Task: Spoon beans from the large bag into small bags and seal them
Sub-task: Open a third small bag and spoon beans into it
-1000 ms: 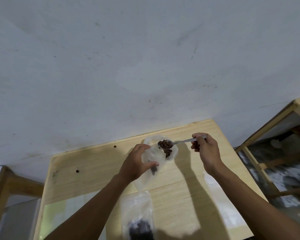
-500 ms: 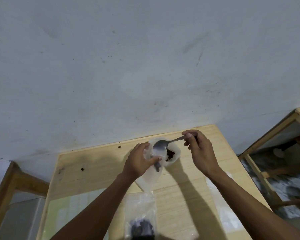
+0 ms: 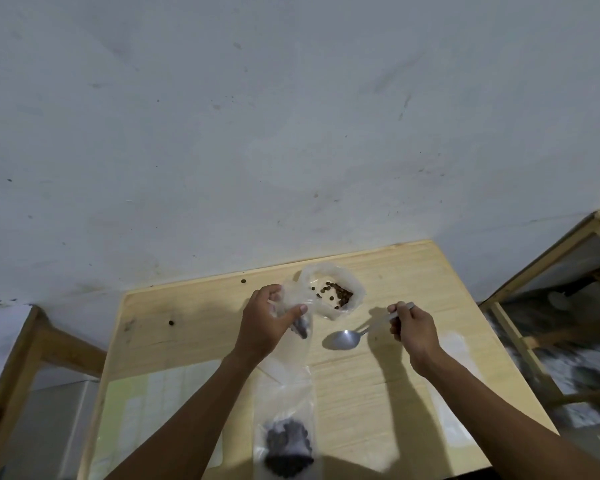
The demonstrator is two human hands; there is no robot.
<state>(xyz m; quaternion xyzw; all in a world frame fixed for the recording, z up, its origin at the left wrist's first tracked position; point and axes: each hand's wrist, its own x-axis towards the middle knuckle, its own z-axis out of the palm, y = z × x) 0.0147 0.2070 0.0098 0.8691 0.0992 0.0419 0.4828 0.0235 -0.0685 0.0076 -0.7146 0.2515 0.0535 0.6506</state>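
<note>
The large clear bag (image 3: 355, 289) stands open at the far middle of the wooden table (image 3: 194, 327), with brown beans (image 3: 340, 295) in its bottom. My left hand (image 3: 265, 322) grips a small clear bag (image 3: 293, 355) just left of it; a few dark beans show inside by my thumb. My right hand (image 3: 413, 327) pinches the handle of a metal spoon (image 3: 343, 339), whose empty bowl hangs low over the table between my hands. Another small bag (image 3: 286, 431) with dark beans lies near the front edge.
Two stray beans (image 3: 171, 322) lie on the table's left part. Flat empty small bags (image 3: 160, 403) lie at the left front and at the right (image 3: 454, 375). Wooden frames stand beside the table on the left (image 3: 21, 368) and right (image 3: 541, 258). A grey wall rises behind.
The spoon was over the small bag with beans, tipped them in, and has now come out empty, down to the right. My left hand has drawn the small bag slightly left of the large bag.
</note>
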